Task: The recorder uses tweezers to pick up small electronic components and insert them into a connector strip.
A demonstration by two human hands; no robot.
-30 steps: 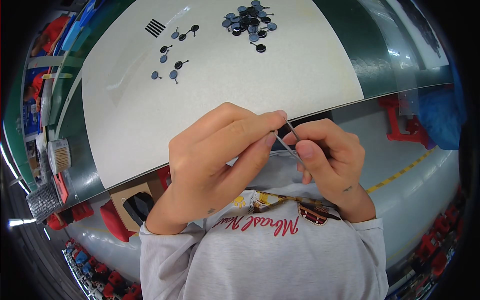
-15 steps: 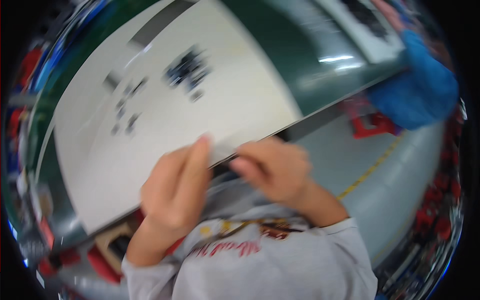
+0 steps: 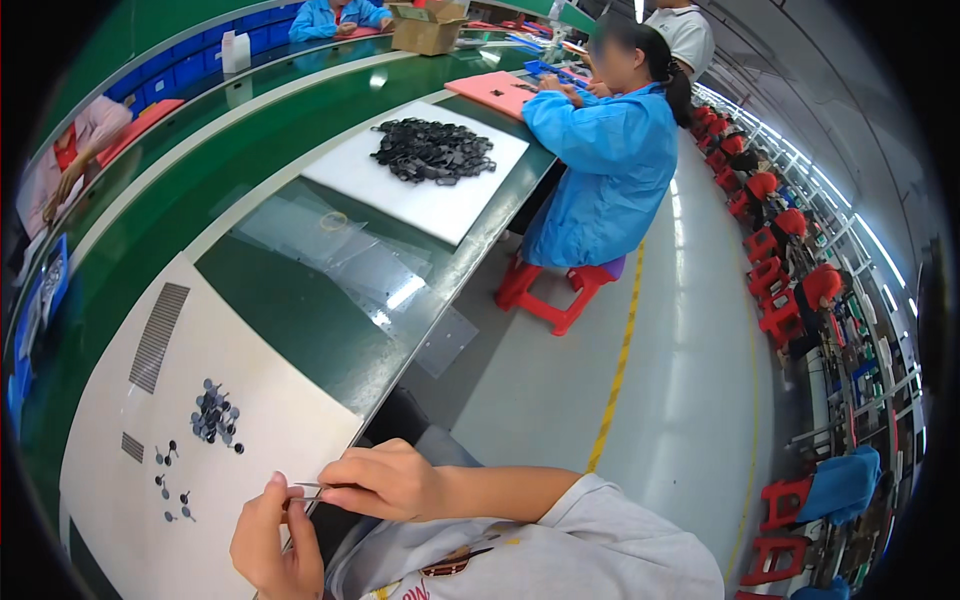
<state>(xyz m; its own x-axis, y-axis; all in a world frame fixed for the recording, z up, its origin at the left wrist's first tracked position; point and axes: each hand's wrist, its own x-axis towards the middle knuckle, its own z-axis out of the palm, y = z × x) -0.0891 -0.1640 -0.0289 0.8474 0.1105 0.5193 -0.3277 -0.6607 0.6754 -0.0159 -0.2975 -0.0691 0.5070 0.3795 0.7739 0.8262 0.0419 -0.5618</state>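
My right hand (image 3: 385, 482) grips slim metal tweezers (image 3: 309, 487), their tips pointing left toward my other hand. My left hand (image 3: 268, 545) is closed in a pinch at those tips, over the near edge of a white board (image 3: 250, 375). A tiny dark piece seems to be between its fingertips, too small to make out. Beyond the hands, small dark round-headed parts with thin stems lie in a heap (image 3: 213, 412) on the board. Several similar loose parts (image 3: 168, 484) are scattered to the left of the heap.
Two striped grey strips, one larger (image 3: 159, 337), lie on the board. Clear plastic sheets (image 3: 335, 255) cover the green bench beyond. A white slab (image 3: 345, 170) carries a black pile (image 3: 432, 150). A co-worker in blue (image 3: 605, 150) sits on a red stool (image 3: 560, 297) at the right.
The view has swung up and to the right, showing the far bench and co-workers. Blur has gone, and the tweezers in my right hand now show. Both hands remain close together.
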